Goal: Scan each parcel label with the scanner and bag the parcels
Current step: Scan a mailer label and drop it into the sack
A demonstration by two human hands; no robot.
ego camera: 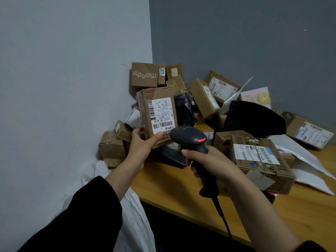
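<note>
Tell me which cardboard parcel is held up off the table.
The taped parcel in the left hand, its label facing the scanner; all the others lie piled on the table.

One scanner (189,137), one held parcel (161,113), one bag (135,217), uncounted pile (204,99)

The brown cardboard parcel (158,115) was left of the black handheld scanner (189,136), before a heap of cardboard boxes (201,97) on the wooden table (172,186).

Brown labelled parcel (157,116) held upright, black scanner (189,138) just beside
</note>
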